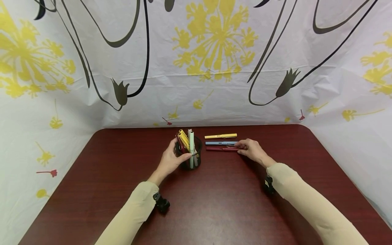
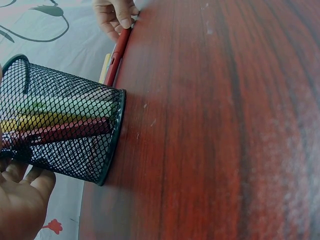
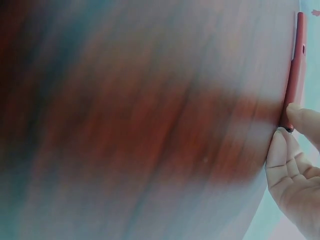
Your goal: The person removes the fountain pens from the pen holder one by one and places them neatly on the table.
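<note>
My left hand (image 1: 171, 158) holds a black mesh pen cup (image 2: 65, 87) from its left side, thumb at the front and fingers behind. Several pens stand in the cup: yellow pens (image 1: 183, 139), a pale green one (image 1: 192, 146) and dark red ones among them. To the right of the cup, a dark red pen (image 1: 220, 149) lies sideways on the table, and my right hand (image 1: 252, 149) pinches its right end between thumb and fingers. Just behind it lies a light blue pen (image 1: 218, 143), its right end by my right fingertips. Farthest back is a yellow pen (image 1: 220, 136).
The dark reddish wood table (image 1: 208, 204) has rounded far corners. A white cloth (image 1: 196, 95) with yellow flowers and dark stems hangs behind it and at both sides. A small black camera (image 1: 161, 203) sits on my left wrist, another (image 1: 268, 184) on my right.
</note>
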A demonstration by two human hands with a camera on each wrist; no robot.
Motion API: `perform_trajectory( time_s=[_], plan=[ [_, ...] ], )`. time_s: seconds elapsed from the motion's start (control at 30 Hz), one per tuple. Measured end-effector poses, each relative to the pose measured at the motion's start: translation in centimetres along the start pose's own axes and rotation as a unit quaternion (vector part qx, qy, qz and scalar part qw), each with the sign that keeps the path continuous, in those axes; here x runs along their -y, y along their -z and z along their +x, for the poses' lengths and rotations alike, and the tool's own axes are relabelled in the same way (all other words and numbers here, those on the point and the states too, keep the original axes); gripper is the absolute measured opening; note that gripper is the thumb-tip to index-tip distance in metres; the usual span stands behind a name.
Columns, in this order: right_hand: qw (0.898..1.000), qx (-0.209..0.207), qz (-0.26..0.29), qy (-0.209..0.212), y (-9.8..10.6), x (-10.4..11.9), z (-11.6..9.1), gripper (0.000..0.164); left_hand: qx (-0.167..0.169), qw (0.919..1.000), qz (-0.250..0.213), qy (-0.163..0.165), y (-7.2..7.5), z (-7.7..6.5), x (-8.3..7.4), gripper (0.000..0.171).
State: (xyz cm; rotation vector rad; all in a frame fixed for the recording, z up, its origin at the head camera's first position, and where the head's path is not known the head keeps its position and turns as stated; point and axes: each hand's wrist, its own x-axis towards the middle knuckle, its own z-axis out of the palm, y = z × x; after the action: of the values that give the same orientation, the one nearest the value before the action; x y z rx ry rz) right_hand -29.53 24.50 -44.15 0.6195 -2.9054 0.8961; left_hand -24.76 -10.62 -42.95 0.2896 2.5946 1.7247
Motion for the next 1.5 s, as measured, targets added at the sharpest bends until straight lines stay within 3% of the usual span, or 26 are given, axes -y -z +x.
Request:
perform_trajectory(
  time_s=[0.17, 0.37, 0.57, 0.67, 0.83, 0.97, 1.1, 1.27, 1.5],
  plan=[
    [1.000, -0.016, 0.013, 0.000, 0.0, 0.1, -0.2, 0.025, 0.001, 1.0000, -0.002, -0.001, -0.1, 0.0, 0.0, 0.089],
    [0.997, -0.069, 0.024, 0.001, 0.4, 1.0, 0.1, 0.024, 0.006, 1.0000, -0.004, 0.002, 0.0, -0.1, -0.3, 0.088],
    [0.988, -0.127, 0.087, 0.000, 0.7, 4.0, 0.6, 0.021, 0.012, 0.9999, -0.004, -0.004, 0.4, -1.3, -2.9, 0.083],
    [0.976, -0.143, 0.162, -0.006, 0.3, 6.1, 1.1, 0.022, 0.012, 0.9998, 0.002, -0.013, 0.5, -1.5, -3.4, 0.083],
    [0.941, -0.136, 0.310, -0.011, -0.6, 9.4, 1.9, 0.023, 0.010, 0.9998, -0.016, -0.012, 0.1, -0.6, -1.2, 0.086],
    [0.929, -0.121, 0.349, -0.010, -1.4, 11.8, 2.5, 0.025, -0.002, 0.9994, -0.026, -0.022, -0.2, 0.0, 0.2, 0.089],
    [0.935, -0.109, 0.339, 0.005, -2.1, 13.6, 3.0, 0.026, -0.012, 0.9989, -0.021, -0.040, -0.4, 0.0, 0.5, 0.090],
    [0.942, -0.111, 0.317, 0.019, -2.6, 15.4, 3.6, 0.024, -0.003, 0.9991, -0.036, -0.021, -0.2, -0.2, -0.2, 0.085],
    [0.952, -0.120, 0.281, 0.015, -3.8, 15.8, 4.5, 0.024, -0.004, 0.9997, -0.022, -0.014, -0.3, 0.3, 0.3, 0.083]
  ],
)
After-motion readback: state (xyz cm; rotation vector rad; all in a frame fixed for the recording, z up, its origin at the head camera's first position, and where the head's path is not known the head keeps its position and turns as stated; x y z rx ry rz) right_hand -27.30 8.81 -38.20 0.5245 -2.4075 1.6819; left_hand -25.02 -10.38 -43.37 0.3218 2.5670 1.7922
